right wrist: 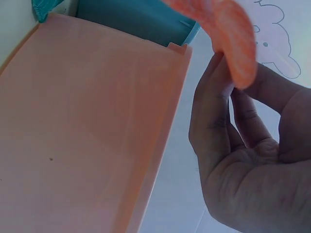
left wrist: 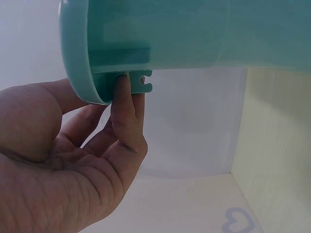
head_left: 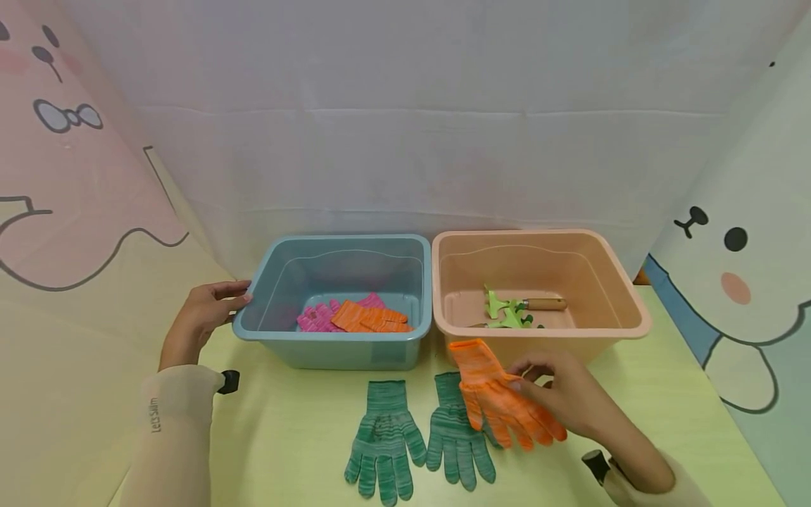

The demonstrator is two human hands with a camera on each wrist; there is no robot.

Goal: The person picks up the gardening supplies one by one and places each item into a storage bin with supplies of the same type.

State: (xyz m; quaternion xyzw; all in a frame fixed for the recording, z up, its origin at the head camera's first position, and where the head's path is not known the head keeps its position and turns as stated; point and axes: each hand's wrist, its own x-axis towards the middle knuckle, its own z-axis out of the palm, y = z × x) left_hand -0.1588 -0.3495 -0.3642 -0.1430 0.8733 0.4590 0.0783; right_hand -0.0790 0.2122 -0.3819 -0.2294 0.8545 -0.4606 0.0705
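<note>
My right hand (head_left: 557, 391) pinches an orange knit glove (head_left: 491, 394) between thumb and fingertips, above the table in front of the peach bin (head_left: 538, 334). The glove's fingers hang toward the lower right and partly cover one of two green gloves (head_left: 459, 443). The other green glove (head_left: 386, 443) lies flat to its left. My left hand (head_left: 203, 317) grips the left rim of the blue bin (head_left: 336, 336); in the left wrist view its fingers (left wrist: 124, 116) curl under that rim. Inside the blue bin lie pink gloves (head_left: 317, 317) and an orange glove (head_left: 374, 318).
The peach bin holds light green garden tools, one a small rake (head_left: 497, 304) with a wooden handle (head_left: 546, 304). Both bins stand side by side against a white sheet (head_left: 405, 162) at the back of the pale yellow-green table (head_left: 285, 436). Printed sheets flank the table.
</note>
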